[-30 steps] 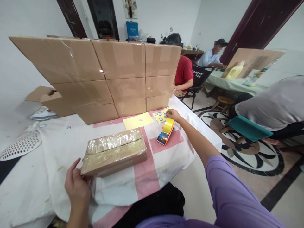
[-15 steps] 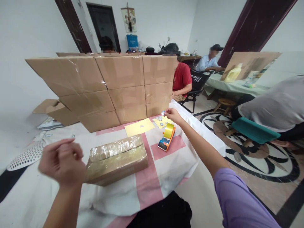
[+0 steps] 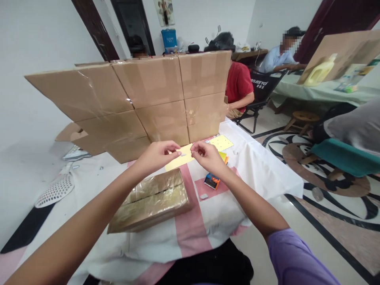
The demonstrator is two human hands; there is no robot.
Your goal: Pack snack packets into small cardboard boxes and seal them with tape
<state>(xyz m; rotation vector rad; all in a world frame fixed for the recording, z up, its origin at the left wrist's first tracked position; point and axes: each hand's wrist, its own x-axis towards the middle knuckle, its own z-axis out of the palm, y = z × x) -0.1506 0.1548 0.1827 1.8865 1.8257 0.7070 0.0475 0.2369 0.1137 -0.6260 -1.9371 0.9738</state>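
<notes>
My left hand reaches over the near side of the yellow sheet, thumb and forefinger slightly apart with nothing visible between them. Facing it, my right hand has its fingertips pinched together; whatever they hold is hidden. A small greyish piece shows between the two hands, against the yellow sheet. Below them sits a taped cardboard box. The orange and blue tape dispenser is partly covered by my right hand and forearm. Behind my right hand lies a dotted yellow sheet.
Stacked cardboard boxes form a wall at the table's back. Small pale pieces lie on the cloth, one near the dispenser. A perforated white object is at left. People sit beyond, one in a red shirt.
My left hand has moved from the left of the box to above the yellow sheet. My right hand has come back from the dotted sheet towards it. The view has shifted slightly.
</notes>
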